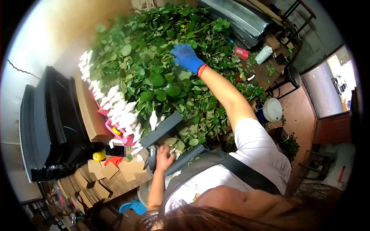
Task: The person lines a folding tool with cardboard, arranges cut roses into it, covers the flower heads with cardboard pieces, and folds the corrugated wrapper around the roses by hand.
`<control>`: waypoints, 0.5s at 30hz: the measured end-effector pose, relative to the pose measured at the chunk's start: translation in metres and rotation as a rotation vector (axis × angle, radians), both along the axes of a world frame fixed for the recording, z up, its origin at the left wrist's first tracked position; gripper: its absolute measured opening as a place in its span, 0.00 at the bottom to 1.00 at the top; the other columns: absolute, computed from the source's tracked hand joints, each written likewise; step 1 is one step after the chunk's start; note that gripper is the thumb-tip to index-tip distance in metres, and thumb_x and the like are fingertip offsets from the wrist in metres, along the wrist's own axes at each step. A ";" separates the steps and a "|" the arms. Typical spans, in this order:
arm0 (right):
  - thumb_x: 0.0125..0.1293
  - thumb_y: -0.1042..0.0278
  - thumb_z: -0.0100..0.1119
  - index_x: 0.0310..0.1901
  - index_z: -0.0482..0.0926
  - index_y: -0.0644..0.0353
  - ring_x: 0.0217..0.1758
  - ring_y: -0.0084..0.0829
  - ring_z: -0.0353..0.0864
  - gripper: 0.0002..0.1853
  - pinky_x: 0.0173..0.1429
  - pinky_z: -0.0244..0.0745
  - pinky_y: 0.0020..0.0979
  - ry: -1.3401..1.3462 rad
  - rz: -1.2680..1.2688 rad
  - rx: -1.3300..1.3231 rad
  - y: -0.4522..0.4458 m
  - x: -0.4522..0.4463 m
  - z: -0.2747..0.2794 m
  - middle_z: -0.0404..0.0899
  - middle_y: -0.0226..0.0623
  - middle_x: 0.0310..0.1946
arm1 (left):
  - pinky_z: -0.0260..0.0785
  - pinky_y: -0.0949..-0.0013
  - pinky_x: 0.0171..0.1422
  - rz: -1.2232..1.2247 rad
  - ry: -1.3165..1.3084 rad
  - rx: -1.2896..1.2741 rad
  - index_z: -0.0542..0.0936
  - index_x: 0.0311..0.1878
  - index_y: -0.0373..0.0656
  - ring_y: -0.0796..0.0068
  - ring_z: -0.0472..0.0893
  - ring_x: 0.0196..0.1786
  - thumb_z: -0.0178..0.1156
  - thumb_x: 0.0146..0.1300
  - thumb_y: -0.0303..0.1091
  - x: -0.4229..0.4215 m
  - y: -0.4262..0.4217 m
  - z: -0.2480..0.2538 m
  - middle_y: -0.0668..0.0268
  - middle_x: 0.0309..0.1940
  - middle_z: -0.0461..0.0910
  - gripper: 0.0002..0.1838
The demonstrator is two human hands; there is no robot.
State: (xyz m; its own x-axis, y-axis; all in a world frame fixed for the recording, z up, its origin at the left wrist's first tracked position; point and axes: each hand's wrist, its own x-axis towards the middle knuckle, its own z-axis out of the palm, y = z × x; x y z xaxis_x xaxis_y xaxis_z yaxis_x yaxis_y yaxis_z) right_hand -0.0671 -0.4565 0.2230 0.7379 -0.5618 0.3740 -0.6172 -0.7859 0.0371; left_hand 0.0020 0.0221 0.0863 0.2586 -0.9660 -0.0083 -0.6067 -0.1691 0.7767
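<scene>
My right hand (186, 57), in a blue glove with a red cuff, reaches onto a big heap of leafy green stems (156, 79). Its fingers bend in among the leaves, and what they hold is hidden. White sleeve-covered flower heads (121, 111) line the heap's left side; one white flower head (153, 120) lies apart near a grey ribbed strip (162, 129). My bare left hand (164, 158) is at the near edge, fingers curled, between that strip and a second grey ribbed piece (187, 158). What it grips, I cannot make out.
Dark sheets (54, 123) and brown cardboard (90, 107) stand at left. A phone (115, 150), yellow roll (99, 156) and cardboard pieces (131, 169) lie on the table. At right are a white bottle (264, 55), red box (242, 53), bucket (272, 109) and stool (293, 76).
</scene>
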 end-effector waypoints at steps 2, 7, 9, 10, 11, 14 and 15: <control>0.58 0.54 0.66 0.52 0.82 0.46 0.62 0.36 0.75 0.19 0.68 0.64 0.45 -0.003 -0.002 0.060 -0.004 0.013 0.035 0.78 0.34 0.56 | 0.70 0.57 0.59 0.005 0.024 0.007 0.85 0.45 0.45 0.52 0.76 0.53 0.64 0.56 0.32 0.002 0.000 -0.003 0.59 0.46 0.78 0.13; 0.62 0.64 0.65 0.49 0.81 0.52 0.64 0.39 0.77 0.13 0.68 0.72 0.42 -0.469 0.480 -0.012 0.043 0.012 0.088 0.79 0.33 0.61 | 0.70 0.56 0.57 -0.006 0.002 -0.054 0.86 0.42 0.43 0.52 0.78 0.50 0.65 0.63 0.33 0.000 -0.001 -0.004 0.58 0.43 0.80 0.07; 0.64 0.64 0.65 0.51 0.81 0.52 0.60 0.38 0.80 0.14 0.64 0.76 0.39 -0.478 0.514 0.028 0.066 -0.003 0.097 0.81 0.34 0.59 | 0.70 0.56 0.56 -0.012 0.014 -0.038 0.86 0.42 0.42 0.52 0.78 0.49 0.65 0.63 0.32 0.001 0.000 0.000 0.58 0.42 0.80 0.07; 0.64 0.64 0.65 0.52 0.81 0.51 0.59 0.38 0.82 0.14 0.61 0.78 0.38 -0.484 0.536 0.037 0.077 -0.013 0.108 0.81 0.34 0.58 | 0.70 0.56 0.56 -0.022 -0.004 -0.050 0.86 0.42 0.42 0.52 0.78 0.49 0.65 0.63 0.32 0.005 -0.002 0.000 0.58 0.42 0.81 0.07; 0.66 0.62 0.65 0.54 0.81 0.50 0.55 0.37 0.84 0.16 0.58 0.79 0.36 -0.483 0.571 -0.050 0.094 -0.027 0.117 0.83 0.35 0.56 | 0.70 0.56 0.56 -0.019 -0.009 -0.065 0.86 0.42 0.42 0.52 0.78 0.49 0.65 0.64 0.32 0.004 -0.002 -0.003 0.58 0.42 0.81 0.07; 0.63 0.66 0.68 0.56 0.82 0.49 0.56 0.41 0.83 0.18 0.58 0.77 0.40 -0.314 0.720 0.101 0.141 -0.089 0.138 0.83 0.36 0.57 | 0.71 0.57 0.57 -0.023 0.013 -0.056 0.86 0.44 0.42 0.52 0.78 0.51 0.60 0.67 0.32 0.003 0.003 -0.003 0.56 0.44 0.82 0.09; 0.64 0.67 0.68 0.55 0.82 0.50 0.56 0.41 0.83 0.17 0.59 0.77 0.40 -0.141 0.778 0.301 0.144 -0.109 0.133 0.83 0.37 0.55 | 0.72 0.57 0.56 0.028 0.101 0.013 0.85 0.46 0.42 0.54 0.79 0.52 0.59 0.67 0.32 0.003 0.003 -0.002 0.56 0.44 0.82 0.10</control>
State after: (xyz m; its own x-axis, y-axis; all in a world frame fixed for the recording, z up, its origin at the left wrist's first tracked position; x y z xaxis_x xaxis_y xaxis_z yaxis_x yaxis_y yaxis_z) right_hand -0.1764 -0.3129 0.3557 0.9135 -0.0035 0.4069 0.1205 -0.9528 -0.2787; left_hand 0.0052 0.0251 0.0843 0.2824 -0.9581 -0.0486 -0.5204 -0.1955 0.8312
